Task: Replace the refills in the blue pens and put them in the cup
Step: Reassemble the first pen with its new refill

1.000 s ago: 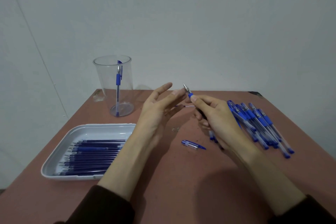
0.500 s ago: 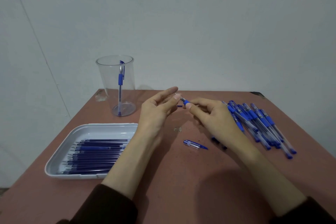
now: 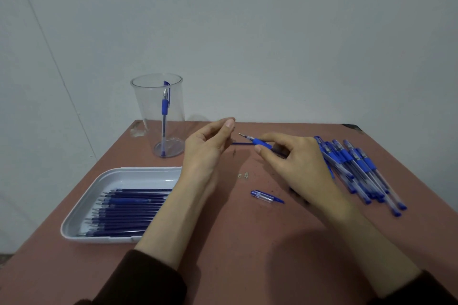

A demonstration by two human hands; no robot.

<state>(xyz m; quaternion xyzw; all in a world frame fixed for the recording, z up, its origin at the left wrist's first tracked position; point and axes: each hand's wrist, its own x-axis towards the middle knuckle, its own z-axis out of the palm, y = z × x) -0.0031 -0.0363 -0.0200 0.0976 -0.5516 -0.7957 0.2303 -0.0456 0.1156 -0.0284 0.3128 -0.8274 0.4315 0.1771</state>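
Note:
My right hand (image 3: 297, 163) pinches a blue pen (image 3: 260, 142) by its rubber grip, its metal tip pointing left toward my left hand (image 3: 208, 153). The left hand hovers a short way from the tip with its fingers loosely curled, and I see nothing in it. A thin blue refill (image 3: 243, 143) shows between the two hands, low over the table. The clear cup (image 3: 146, 116) stands at the back left with one blue pen (image 3: 164, 111) upright inside. A white tray (image 3: 116, 176) at the left holds several dark blue refills (image 3: 128, 210).
A pile of several blue pens (image 3: 359, 171) lies to the right of my right hand. A loose pen cap (image 3: 266, 197) and small scraps (image 3: 244, 175) lie on the brown table (image 3: 247, 242). A wall stands close behind.
The pen has tilted down from pointing up-left to nearly level. My left fingers, which touched the tip half a second ago, have drawn back and curled.

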